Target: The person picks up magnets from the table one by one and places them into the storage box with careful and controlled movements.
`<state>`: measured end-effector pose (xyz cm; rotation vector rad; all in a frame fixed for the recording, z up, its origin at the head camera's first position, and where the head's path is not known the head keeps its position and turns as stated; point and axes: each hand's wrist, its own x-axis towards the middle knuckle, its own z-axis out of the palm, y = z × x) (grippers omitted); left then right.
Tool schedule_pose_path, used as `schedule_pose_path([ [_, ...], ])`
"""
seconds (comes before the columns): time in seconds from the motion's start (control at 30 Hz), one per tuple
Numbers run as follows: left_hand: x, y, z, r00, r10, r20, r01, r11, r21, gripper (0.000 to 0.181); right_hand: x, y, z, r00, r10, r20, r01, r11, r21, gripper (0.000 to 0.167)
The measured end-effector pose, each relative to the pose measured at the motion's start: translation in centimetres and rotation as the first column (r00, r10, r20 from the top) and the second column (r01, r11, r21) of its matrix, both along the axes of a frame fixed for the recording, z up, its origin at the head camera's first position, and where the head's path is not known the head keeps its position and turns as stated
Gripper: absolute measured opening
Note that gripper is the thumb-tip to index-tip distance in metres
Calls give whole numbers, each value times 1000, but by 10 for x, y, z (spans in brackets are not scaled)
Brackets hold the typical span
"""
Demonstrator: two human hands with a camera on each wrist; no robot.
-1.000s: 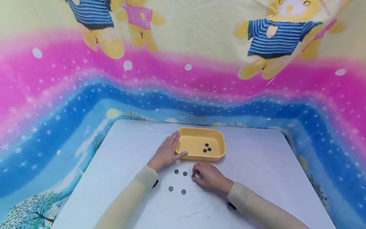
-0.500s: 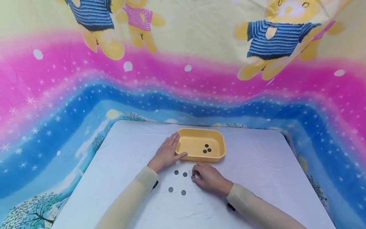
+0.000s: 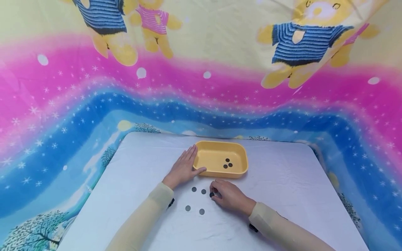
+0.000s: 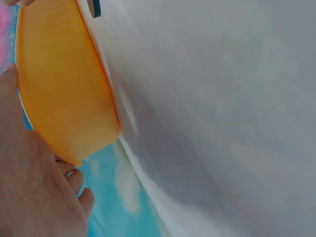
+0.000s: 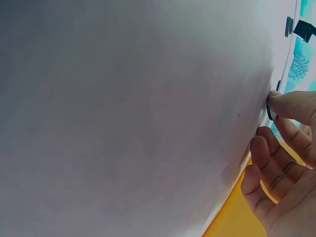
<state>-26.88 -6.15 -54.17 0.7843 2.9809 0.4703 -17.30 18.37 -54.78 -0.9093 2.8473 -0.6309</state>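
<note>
A yellow tray (image 3: 220,174) stands near the back of the white table, with three dark discs (image 3: 227,160) inside at its right. My left hand (image 3: 182,169) rests on the tray's left end, fingers straight along the rim and thumb over the front edge; the left wrist view shows the palm (image 4: 34,187) beside the tray wall (image 4: 69,89). In front of the tray my right hand (image 3: 230,195) pinches a dark disc (image 3: 211,195) between thumb and finger. The right wrist view shows this disc (image 5: 271,111) tilted up on edge in the hand (image 5: 286,168).
Several grey discs lie flat on the white table (image 3: 282,195), left of my right hand: two nearer the tray (image 3: 194,189) and two closer to me (image 3: 202,211). A printed cloth (image 3: 201,104) with bears and snowflakes hangs behind and around the table.
The disc at my right fingertips has gone from lying on the table to being pinched and looks darker. My right hand has shifted slightly left. The left hand and tray have kept their places.
</note>
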Motion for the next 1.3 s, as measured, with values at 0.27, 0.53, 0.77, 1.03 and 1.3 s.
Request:
schedule_pose_path([
  [0.27,1,0,1,1000,-1,-2,1,1000,-2,110,2,-2,1,999,34,2,-34,999,-2,21],
  [0.53,2,0,1,1000,4,7,-4,1000,-7,110,5,-3,2,997,82,-3,-82,996,-36,20],
  [0.77,2,0,0,1000,5,9,-5,1000,-1,110,5,-2,-2,994,105,-5,-105,993,-47,22],
  [1.03,2,0,-1,1000,-1,-3,1,1000,-3,110,6,-2,5,996,85,5,-84,994,-71,20],
  [1.3,-1,0,-2,1000,-1,-8,1,1000,-7,111,-3,3,18,999,42,-25,-45,992,-115,18],
])
